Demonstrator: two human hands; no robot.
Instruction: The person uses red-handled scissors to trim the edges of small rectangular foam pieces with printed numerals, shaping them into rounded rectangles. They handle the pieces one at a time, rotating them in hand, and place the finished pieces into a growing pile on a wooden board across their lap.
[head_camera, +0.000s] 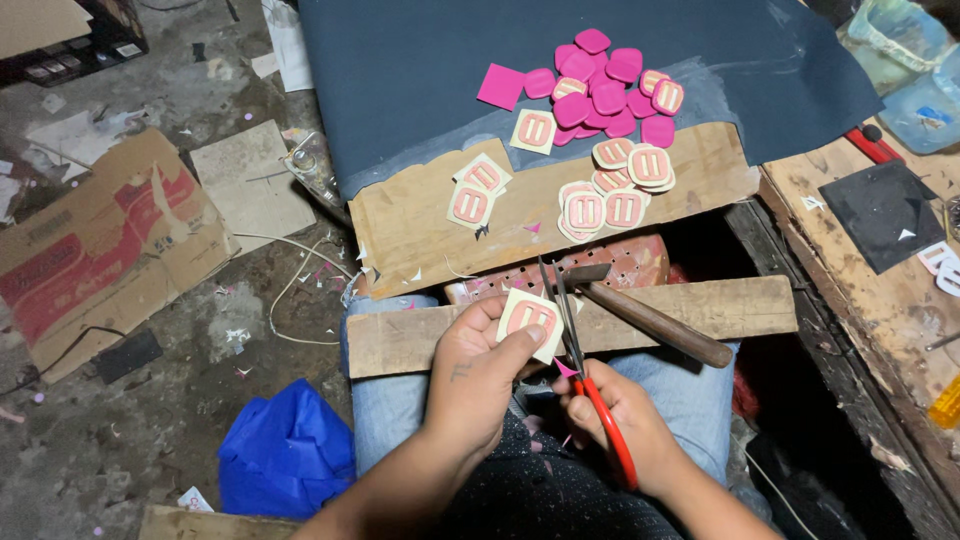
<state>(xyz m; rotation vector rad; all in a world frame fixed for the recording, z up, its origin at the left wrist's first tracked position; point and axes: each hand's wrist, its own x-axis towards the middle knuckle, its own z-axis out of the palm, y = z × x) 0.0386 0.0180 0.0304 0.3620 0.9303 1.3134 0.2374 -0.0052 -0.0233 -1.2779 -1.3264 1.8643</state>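
- My left hand (478, 375) has a small cream square piece (531, 320) pinched between thumb and fingers, its pink looped shape facing up at me.
- That piece sits just above the near wooden plank (700, 310) lying across my lap, right at the scissor blades.
- My right hand (625, 415) is wrapped around the red-handled scissors (585, 370), fingers closed through the loops.
- The blades point up and away from me, parted a little, their inner edge touching the right side of the piece.
- A tiny pink offcut (566, 368) clings at the pivot, between my two hands.
- A hammer (650, 315) lies slantwise on the same plank, metal head just beside the scissor tips, brown wooden handle running off to my right.
- Beyond it is a second, wider board (420, 225), with two cream square pieces (478, 190) on its left part.
- On its right part sits a cluster of trimmed rounded pieces (615, 185), pink on cream.
- Farther up, on a dark blue sheet (420, 70), there is a heap of plain magenta pieces (600, 85), with a flat magenta square (500, 86) just left of it.
- One more cream square (534, 131) rests at the sheet's lower edge.
- On the floor to my left: a crumpled blue bag (285, 450) by my knee and a flattened cardboard box (95, 250) well off.
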